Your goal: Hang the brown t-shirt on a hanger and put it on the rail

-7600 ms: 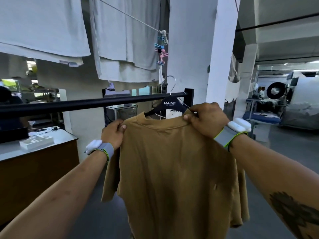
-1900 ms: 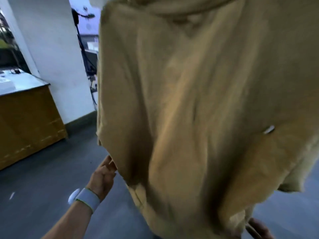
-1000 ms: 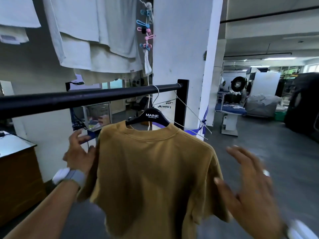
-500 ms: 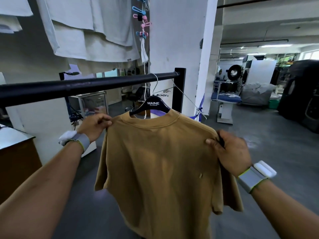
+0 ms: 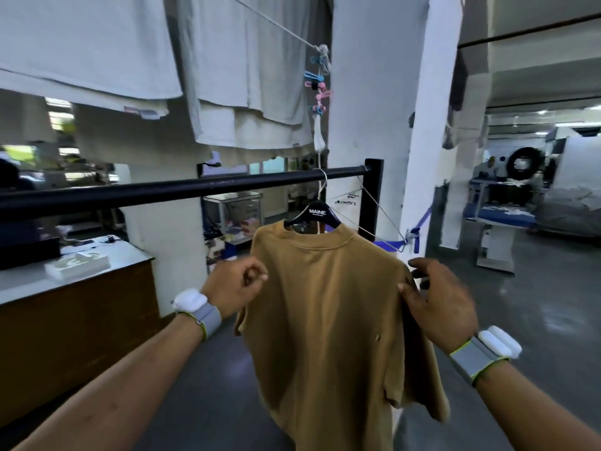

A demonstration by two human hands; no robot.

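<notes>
Head view, the only one. Brown t-shirt [image 5: 328, 320] is on the black hanger [image 5: 317, 213], collar seated round the hanger neck, body hanging straight down. The wire hook goes over the black rail [image 5: 182, 192] near its right end, just short of the upright post [image 5: 374, 196]; it looks fully seated, though the contact spot is small and partly lost against a cord.

Left hand [image 5: 235, 288]: fingers curled in close to a fist at the shirt's left shoulder edge. Touching or just beside the cloth; I cannot tell whether any fabric is pinched inside the curl.

Right hand [image 5: 439, 304]: thumb pressed on the right shoulder seam, fingers spread loosely behind and above it. Light contact, not a firm grip.

Judgement on progress: both main steps read as done, shirt on hanger and hanger on rail. What is left appears to be small: even out the shoulders, then let go with both hands. The right shoulder looks a little lower than the left, so some squaring may be wanted.

Surroundings: white cloths [image 5: 97, 50] on a line above, counter [image 5: 74, 278] at left
</notes>
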